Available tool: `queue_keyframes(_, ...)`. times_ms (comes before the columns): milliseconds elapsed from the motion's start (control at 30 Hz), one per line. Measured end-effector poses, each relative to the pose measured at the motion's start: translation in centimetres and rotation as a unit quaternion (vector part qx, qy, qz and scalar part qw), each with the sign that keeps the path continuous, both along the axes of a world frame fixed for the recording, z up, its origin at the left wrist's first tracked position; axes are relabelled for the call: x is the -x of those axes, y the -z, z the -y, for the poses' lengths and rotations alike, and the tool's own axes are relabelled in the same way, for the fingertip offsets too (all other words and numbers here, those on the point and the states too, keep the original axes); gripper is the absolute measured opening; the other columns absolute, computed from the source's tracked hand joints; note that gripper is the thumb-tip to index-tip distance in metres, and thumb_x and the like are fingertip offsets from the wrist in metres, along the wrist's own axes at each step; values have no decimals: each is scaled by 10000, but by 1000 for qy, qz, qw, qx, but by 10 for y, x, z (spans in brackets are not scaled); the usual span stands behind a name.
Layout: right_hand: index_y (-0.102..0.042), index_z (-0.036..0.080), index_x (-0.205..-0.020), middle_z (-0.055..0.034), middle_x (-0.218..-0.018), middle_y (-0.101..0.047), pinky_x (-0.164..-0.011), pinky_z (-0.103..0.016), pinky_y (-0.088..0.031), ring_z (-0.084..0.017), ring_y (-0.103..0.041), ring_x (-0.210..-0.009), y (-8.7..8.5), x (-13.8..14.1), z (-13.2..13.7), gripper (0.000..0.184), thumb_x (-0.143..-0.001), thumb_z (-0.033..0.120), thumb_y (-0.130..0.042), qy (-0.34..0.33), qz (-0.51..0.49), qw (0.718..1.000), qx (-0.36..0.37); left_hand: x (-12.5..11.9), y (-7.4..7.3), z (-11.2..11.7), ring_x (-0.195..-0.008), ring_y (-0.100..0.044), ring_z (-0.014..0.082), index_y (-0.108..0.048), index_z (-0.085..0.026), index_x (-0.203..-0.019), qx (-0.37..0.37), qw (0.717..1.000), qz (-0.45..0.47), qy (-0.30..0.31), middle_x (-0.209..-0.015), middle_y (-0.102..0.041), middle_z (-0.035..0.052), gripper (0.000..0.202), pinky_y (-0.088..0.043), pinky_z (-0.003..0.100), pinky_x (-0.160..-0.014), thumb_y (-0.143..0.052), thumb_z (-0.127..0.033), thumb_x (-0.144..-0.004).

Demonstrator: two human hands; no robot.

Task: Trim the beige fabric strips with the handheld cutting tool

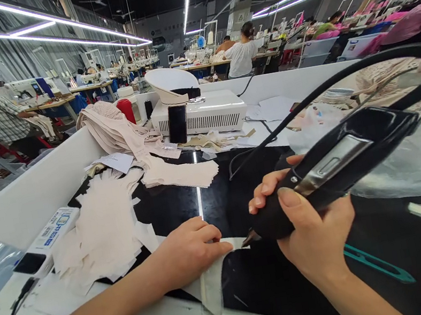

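Note:
My right hand [311,221] is wrapped round a black corded hand tool [329,163] with a silver lever along its side. The tool's small metal tip [251,237] points left and meets the edge of a thin pale fabric piece [212,287]. With curled fingers, my left hand [190,250] grips that piece against the black tabletop [174,207], close to the front edge. Beside my left forearm lies a loose pile of cream fabric pieces [100,226]. Behind it, a neat stack of similar pieces [180,171] rests flat.
A white machine box [202,112] with a phone [178,124] leaning on it stands at the back. A teal slotted strip [379,263] and clear plastic bags [410,160] lie right. A white device [54,231] sits left. The tool's black cord [306,100] arches overhead. Other people work behind.

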State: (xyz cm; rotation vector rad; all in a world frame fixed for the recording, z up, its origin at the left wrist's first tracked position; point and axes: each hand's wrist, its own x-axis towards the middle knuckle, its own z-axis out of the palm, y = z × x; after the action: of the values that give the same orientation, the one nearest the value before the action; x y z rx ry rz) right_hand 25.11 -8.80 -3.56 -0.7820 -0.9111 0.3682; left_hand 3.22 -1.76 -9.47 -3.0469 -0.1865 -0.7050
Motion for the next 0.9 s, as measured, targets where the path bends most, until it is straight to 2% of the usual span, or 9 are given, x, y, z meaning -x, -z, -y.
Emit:
queue_keyframes(100, -785, 339, -1276, 66, -873, -754, -549, -304, -650, -183, -703, -634, -1, 0, 0, 388, -978, 352, -1035, 6, 5, 1000, 14, 1, -1, 1, -1073, -790, 221, -842, -204, -1362, -5, 1000, -5, -4, -1165, -811, 71, 250, -707, 333, -1054, -632, -84, -1300)
queue_keyframes(233, -779, 343, -1241, 69, -865, -766, -556, -314, -676, -187, -715, -627, -4, 3, 6, 393, -938, 317, -1029, 13, 3, 999, 31, 5, -6, 13, -1228, -835, 264, -764, -160, -1497, 1, 999, -20, -28, -1302, -837, 129, 334, -732, 390, -1151, -637, -6, -1230)
queue_keyframes(433, -785, 344, -1250, 52, -862, -800, -551, -359, -708, -218, -752, -610, -8, 10, 19, 469, -884, 295, -1074, 49, 12, 998, 39, 14, -12, 33, -1255, -835, 287, -720, -170, -1443, 116, 986, -79, -87, -1424, -823, 152, 459, -750, 405, -1127, -656, 82, -1064)
queue_keyframes(533, -791, 340, -1225, 51, -852, -815, -539, -363, -710, -219, -751, -586, -11, 14, 22, 467, -859, 263, -1071, 54, 20, 998, 34, 16, -12, 34, -1240, -824, 286, -727, -179, -1407, 141, 980, -93, -104, -1412, -815, 140, 429, -743, 413, -1131, -637, 84, -1080)
queue_keyframes(733, -794, 344, -1177, 54, -818, -813, -486, -371, -692, -239, -755, -574, -15, 18, 25, 477, -805, 229, -1070, 64, 7, 997, 34, 17, -12, 30, -1221, -803, 265, -741, -203, -1263, 142, 979, -109, -100, -1364, -805, 111, 312, -712, 374, -1128, -665, 59, -1112)
queue_keyframes(900, -783, 346, -1212, 54, -848, -816, -558, -387, -724, -233, -763, -608, -11, 21, 29, 478, -834, 227, -1051, 71, 7, 996, 49, 17, -14, 28, -1234, -809, 267, -764, -191, -1287, 142, 979, -118, -90, -1335, -823, 105, 282, -701, 378, -1143, -698, 37, -1134)
